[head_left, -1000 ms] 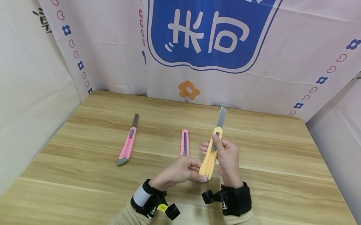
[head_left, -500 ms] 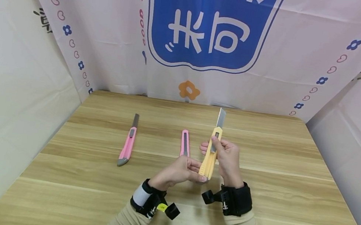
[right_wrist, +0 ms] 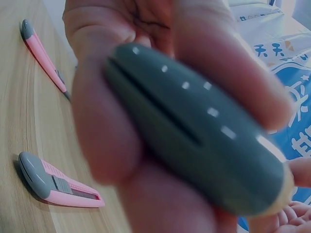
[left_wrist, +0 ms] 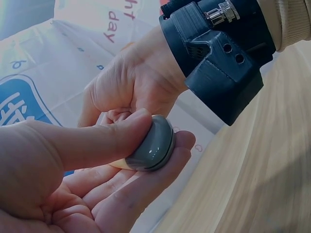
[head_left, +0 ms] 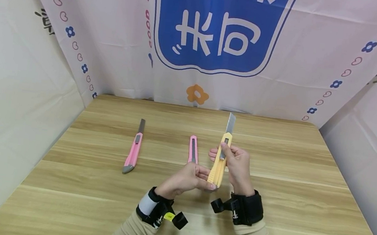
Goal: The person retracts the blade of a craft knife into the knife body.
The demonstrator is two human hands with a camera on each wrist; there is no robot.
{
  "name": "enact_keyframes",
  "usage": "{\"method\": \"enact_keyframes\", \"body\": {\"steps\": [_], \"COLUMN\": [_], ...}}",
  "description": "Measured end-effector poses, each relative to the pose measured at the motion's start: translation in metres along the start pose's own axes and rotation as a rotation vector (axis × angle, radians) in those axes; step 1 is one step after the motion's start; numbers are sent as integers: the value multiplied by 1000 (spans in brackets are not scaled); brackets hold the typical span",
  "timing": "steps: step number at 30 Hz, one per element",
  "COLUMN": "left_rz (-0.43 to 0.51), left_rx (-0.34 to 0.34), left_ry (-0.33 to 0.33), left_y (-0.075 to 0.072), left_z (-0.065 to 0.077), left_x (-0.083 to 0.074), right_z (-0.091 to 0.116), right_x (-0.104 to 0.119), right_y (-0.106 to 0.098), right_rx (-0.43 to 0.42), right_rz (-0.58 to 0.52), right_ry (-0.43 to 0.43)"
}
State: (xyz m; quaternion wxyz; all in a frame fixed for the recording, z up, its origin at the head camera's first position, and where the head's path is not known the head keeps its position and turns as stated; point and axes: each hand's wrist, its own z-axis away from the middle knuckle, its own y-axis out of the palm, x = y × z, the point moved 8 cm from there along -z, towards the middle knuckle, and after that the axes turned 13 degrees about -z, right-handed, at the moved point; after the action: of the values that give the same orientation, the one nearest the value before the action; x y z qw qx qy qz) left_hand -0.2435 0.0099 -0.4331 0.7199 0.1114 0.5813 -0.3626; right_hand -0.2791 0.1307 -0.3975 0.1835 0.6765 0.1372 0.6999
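Between gripping left hand and right hand, yellow cutter (blade now slightly shorter)

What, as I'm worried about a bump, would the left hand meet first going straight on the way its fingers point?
Past the yellow cutter it pinches, the left hand would probably meet the right hand near its black wrist strap; relative heights are unclear.

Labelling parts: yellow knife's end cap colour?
The end cap is grey, clearest in the right wrist view.
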Motion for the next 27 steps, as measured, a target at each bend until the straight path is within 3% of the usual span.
{"method": "enact_keyframes", "body": {"steps": [15,27], "left_rz": [11,2], "left_rx": [4,-33], "left_ry": [4,17], "left_y": [-1,-5], "left_z": [0,0], "left_x": [0,-3], "right_z": [0,-1], "right_x": [0,-7], "right_y": [1,1], "right_rx": [31,-47], "right_rz": [-3,9], "right_ry": [3,67]}}
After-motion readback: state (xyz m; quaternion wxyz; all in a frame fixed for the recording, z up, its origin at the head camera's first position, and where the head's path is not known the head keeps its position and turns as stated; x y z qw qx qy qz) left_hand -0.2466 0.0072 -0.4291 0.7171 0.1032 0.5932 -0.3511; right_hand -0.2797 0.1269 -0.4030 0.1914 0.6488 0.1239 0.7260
